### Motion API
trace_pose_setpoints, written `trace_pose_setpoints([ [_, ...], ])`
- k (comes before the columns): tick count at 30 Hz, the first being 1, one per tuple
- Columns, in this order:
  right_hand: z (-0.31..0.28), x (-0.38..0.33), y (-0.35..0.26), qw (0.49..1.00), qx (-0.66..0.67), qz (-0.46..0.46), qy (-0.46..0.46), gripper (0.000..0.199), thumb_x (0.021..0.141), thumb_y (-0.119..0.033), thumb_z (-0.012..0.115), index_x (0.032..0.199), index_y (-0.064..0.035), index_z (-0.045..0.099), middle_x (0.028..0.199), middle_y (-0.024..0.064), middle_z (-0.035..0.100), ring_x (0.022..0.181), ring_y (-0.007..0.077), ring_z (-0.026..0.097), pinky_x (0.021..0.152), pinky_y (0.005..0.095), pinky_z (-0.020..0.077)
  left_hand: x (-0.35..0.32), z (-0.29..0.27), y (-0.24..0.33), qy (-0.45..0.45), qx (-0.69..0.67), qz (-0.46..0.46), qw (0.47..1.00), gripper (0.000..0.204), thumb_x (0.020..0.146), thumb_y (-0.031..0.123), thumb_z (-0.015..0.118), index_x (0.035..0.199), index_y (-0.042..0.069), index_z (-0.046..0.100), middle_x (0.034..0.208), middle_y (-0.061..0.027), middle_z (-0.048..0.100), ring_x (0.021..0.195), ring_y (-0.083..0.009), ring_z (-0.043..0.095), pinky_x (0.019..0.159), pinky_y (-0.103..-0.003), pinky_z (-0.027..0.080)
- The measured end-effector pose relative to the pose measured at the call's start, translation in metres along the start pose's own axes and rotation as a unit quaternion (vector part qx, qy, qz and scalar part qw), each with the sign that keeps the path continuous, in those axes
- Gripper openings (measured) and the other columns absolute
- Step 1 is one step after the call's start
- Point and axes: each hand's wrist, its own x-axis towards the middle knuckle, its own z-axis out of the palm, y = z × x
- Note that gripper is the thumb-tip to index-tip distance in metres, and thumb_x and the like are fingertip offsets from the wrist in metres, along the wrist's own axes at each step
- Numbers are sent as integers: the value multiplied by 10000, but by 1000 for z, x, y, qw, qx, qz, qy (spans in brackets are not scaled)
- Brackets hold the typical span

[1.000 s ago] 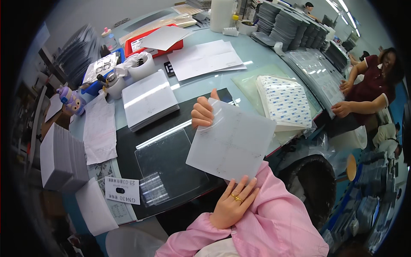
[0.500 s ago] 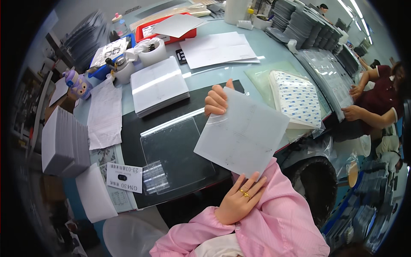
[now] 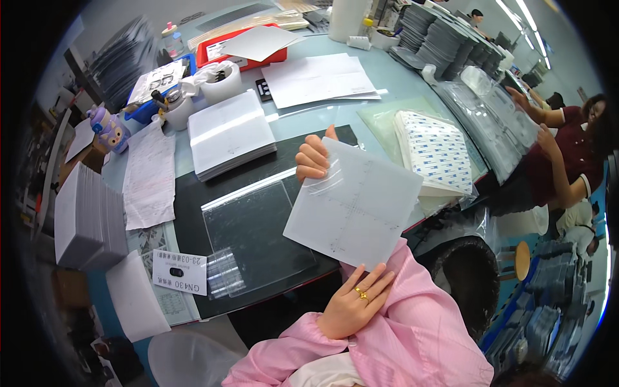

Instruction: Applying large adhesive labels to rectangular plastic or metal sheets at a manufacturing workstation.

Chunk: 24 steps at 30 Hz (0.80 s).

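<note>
A square, whitish translucent sheet (image 3: 354, 206) with faint printed marks is held up at a tilt over the front edge of the table. My right hand (image 3: 313, 158) grips its upper left corner, fingers curled and thumb up; the forearm behind it is partly hidden by the sheet. Below, my left hand (image 3: 354, 304), with a gold ring, lies flat with fingers stretched on the pink right sleeve (image 3: 425, 303). Its fingertips come close to the sheet's lower edge; I cannot tell whether they touch. On the black mat (image 3: 187, 193) lies a clear square plate (image 3: 258, 226).
A stack of similar sheets (image 3: 232, 132) stands behind the mat, a taller pile (image 3: 87, 219) at left. White papers (image 3: 319, 80), a red tray (image 3: 271, 57) and a blue-patterned pack (image 3: 435, 151) lie farther back. At right, a co-worker (image 3: 548, 155) handles clear plastic.
The view has shifted slightly, moving the scene left. The sheet has tilted a little, and its marks show more plainly. The co-worker's hands have risen. My left hand keeps its place on the sleeve.
</note>
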Motion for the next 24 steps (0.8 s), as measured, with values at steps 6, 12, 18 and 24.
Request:
trace_pose_setpoints([
  [6,5,0,1,1000,0,0,11,673,1008,-620,157,676,-88,400,564,31,345,517,171,387,538,303,446,2,-3,-3,14,-2,4,1000,196,855,97,603,1015,84,716,1283,-36,656,1287,-236,562,1075,-437,436],
  [12,2,-2,-3,1000,-11,10,-6,670,1014,-613,144,699,-82,403,586,33,346,540,177,404,574,305,457,6,-10,-1,34,-42,-4,999,248,844,91,612,1066,109,722,1273,-78,657,1263,-239,582,1065,-427,443],
  [18,-9,-3,3,1000,-4,19,-3,680,1010,-624,145,699,-82,414,592,40,358,554,179,410,595,308,458,8,-15,-10,79,67,-77,992,401,865,89,594,1249,179,667,1363,-116,594,1250,-292,578,1016,-487,450],
  [24,-27,-2,-20,982,-166,93,20,726,999,-655,212,791,-31,520,650,60,472,594,207,477,574,355,471,13,-44,-39,208,11,-140,968,478,796,-31,596,1262,66,637,1346,-193,589,1229,-378,584,978,-476,495],
])
